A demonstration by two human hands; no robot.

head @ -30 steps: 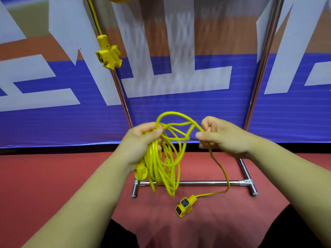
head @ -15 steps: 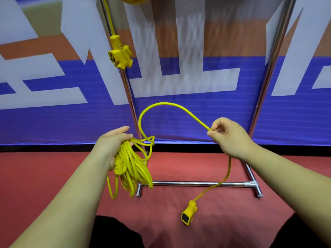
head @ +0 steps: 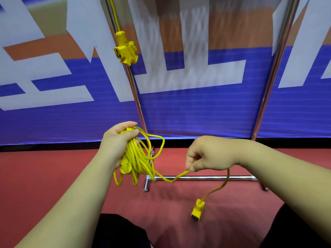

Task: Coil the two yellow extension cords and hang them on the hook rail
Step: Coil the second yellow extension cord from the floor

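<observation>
The person's left hand point(head: 118, 142) sits above the left end of the chrome rack's base bar point(head: 206, 178), its fingers point(head: 132, 133) curled tight round the top of a bundle of thin yellow extension cord point(head: 138, 158) whose loops hang down to about the bar's level. The right hand point(head: 209, 154) is above the middle of that bar, its fingers point(head: 190, 163) pinched together on the free run of the same cord.

Half a second ago that hand was raised and a wide arch of cord stood between the two hands. Now the hand has dropped low, the arch has shrunk to a small loop just beside the bundle, and the cord sags from the bundle across the bar to the pinch. Judged from this, one more turn has just been laid in and the next length is being drawn.

Little remains to coil – from the right hand a short tail falls in front of the bar to the yellow block socket point(head: 198, 210); whether it touches the red floor point(head: 44, 176) cannot be told.

High above the bar's left end, the second cord's yellow three-way outlet head point(head: 126, 49) dangles beside the rack's upright – that cord looks already hung, though the hook rail itself is out of view
</observation>
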